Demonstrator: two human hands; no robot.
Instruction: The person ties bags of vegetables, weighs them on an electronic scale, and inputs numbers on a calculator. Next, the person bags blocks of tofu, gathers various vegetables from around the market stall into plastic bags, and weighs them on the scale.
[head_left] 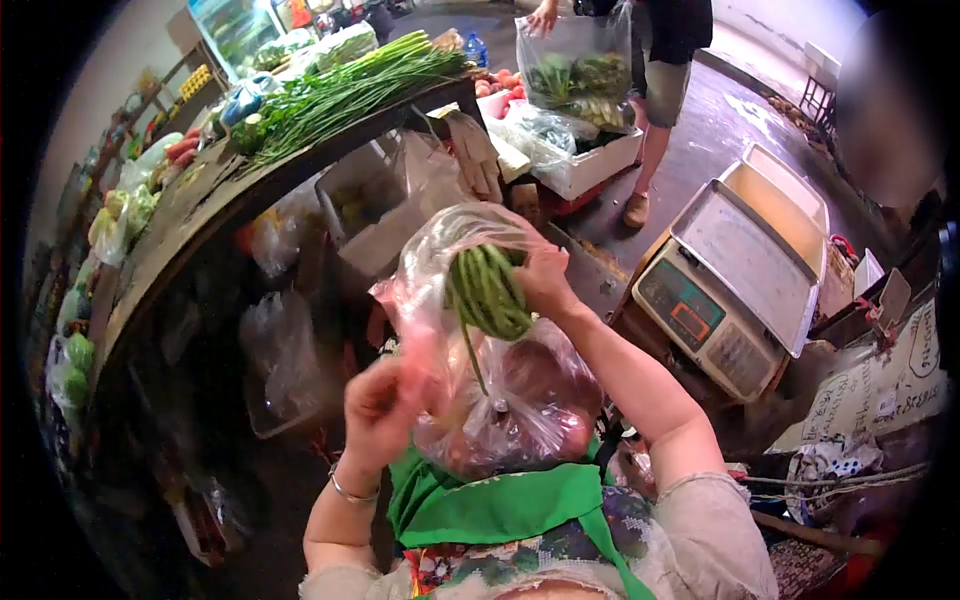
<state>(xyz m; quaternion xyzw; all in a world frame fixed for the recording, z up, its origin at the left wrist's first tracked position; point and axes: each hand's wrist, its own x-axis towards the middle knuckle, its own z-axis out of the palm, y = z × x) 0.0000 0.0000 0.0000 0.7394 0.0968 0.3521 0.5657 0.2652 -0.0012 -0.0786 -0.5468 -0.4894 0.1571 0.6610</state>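
A bundle of long green beans [485, 290] sits inside a clear plastic bag [425, 255] in the middle of the view, one bean dangling below it. My right hand [545, 272] is closed around the right side of the bundle. On the left, my left hand [385, 400] is blurred by motion beside the lower left of that bag; its fingers cannot be made out clearly. Beneath the beans, another clear bag [510, 400] with round reddish things in it lies against the green apron [500, 510].
A weighing scale [725, 280] with a metal tray stands at the right. Long green stalks [350, 95] lie on a wooden counter [170, 240] curving along the left. At the top, another person [665, 90] holds a bag of vegetables [575, 75] above a white box [590, 165].
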